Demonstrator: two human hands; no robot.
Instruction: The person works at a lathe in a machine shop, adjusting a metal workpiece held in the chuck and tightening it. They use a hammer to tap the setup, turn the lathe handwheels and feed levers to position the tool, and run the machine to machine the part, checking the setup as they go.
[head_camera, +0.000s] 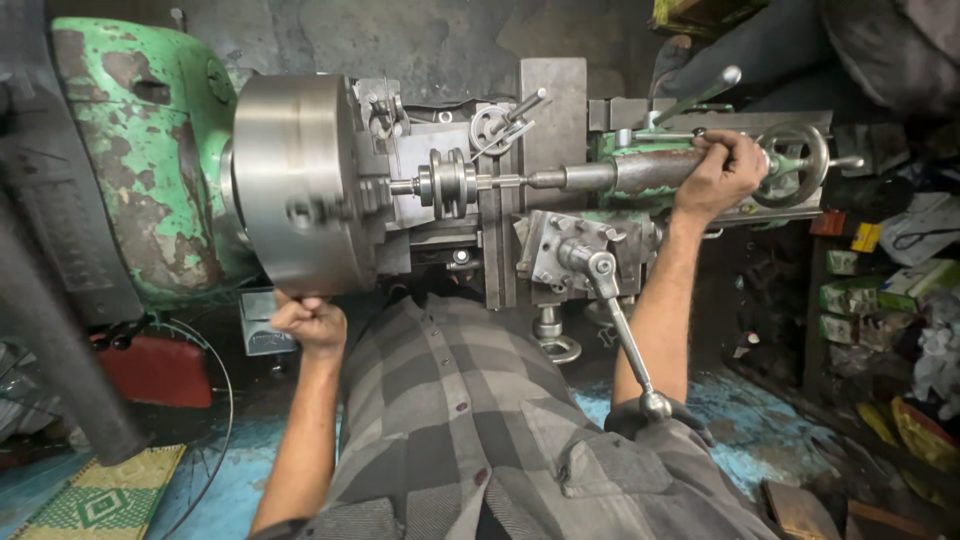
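Hands (722, 170) on lathe (300, 180)

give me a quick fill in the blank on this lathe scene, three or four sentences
1. The right hand grips the tailstock beside its round ____.
2. The left hand is a closed fist just below the big steel ____.
3. The headstock housing behind the chuck wears chipped ____ paint.
4. The person's shirt has a grey ____ pattern.

Missing words: handwheel; chuck; green; checked
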